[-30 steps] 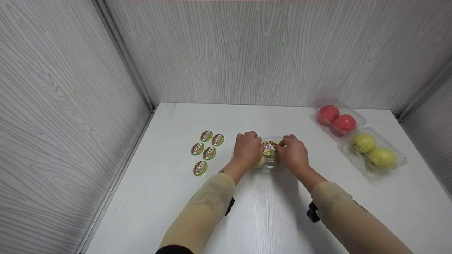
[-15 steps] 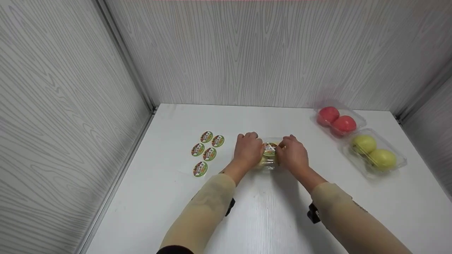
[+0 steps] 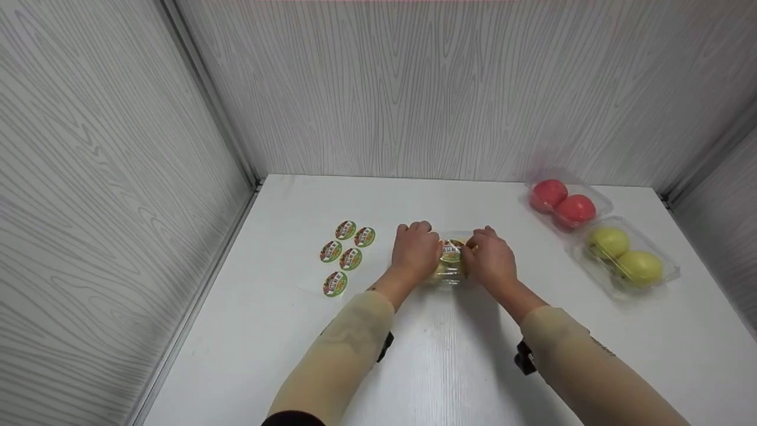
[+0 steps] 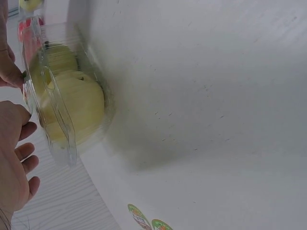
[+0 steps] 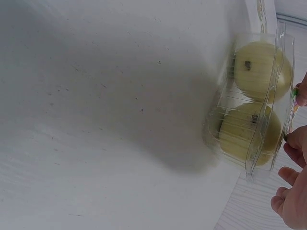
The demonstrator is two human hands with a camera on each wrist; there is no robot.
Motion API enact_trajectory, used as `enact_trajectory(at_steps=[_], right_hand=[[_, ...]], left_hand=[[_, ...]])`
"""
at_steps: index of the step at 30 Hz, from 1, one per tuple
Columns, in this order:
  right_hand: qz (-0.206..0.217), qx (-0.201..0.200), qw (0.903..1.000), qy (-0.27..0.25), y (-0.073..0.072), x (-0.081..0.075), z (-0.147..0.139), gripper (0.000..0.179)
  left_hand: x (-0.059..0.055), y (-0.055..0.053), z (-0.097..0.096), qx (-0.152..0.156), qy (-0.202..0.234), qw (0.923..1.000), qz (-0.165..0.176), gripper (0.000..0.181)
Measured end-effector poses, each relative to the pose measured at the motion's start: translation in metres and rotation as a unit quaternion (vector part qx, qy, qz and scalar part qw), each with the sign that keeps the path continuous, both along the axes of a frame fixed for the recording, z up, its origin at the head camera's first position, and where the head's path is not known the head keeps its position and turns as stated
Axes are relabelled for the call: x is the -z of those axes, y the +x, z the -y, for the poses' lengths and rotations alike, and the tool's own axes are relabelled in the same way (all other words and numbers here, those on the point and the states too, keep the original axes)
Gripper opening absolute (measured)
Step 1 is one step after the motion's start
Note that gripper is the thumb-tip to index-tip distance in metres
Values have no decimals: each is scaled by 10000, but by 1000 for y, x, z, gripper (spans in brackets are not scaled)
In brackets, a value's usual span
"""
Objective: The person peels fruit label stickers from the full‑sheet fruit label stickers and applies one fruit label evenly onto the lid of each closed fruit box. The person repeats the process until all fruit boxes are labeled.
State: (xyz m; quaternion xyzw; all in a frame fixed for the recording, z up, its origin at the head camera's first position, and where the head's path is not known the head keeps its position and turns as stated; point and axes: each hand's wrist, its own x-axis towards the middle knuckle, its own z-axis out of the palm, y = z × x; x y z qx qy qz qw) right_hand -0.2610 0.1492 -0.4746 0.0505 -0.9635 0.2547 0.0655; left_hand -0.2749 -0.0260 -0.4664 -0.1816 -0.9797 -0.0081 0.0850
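At the far left, a grey-white wall panel with wavy grain stands beside the white worktop. On the left of the worktop lie five round printed labels, four in a cluster and one nearer. To their right, the left arm comes in from the near side in a pale sleeve. The left hand has its fingers curled, and its grip pinches the left edge of another round label. This label sits over the top of a clear container in the middle of the worktop; whether it already sticks to the lid I cannot tell. Inside the container, two pale yellow fruits lie side by side. The right hand mirrors the left, its grip together on the label's right edge, with the other fingers bent. Further right, at the far side, a clear box holds two red fruits. Just beside it, nearer and more to the right, a second clear box holds two yellow-green fruits.
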Motion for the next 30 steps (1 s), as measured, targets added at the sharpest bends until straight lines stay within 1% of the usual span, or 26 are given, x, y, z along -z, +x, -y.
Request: enact_trajectory(at_steps=[5, 9, 16, 26, 30], right_hand=[[-40, 12, 10000, -36, 0, -1, -1, 18], [40, 38, 10000, -33, 0, -2, 0, 18], [73, 30, 10000, -20, 1, -1, 0, 20], [188, 137, 9997, -28, 1, -1, 0, 18], [264, 249, 9992, -139, 2, -2, -1, 23]], left_hand=[[-1, -1, 0, 1, 39, 10000, 7, 31], [-2, 0, 0, 8, 65, 10000, 38, 30], [0, 1, 0, 85, 125, 9997, -195, 28], [0, 1, 0, -4, -72, 9999, -73, 32], [-1, 0, 1, -110, -56, 9999, -20, 36]])
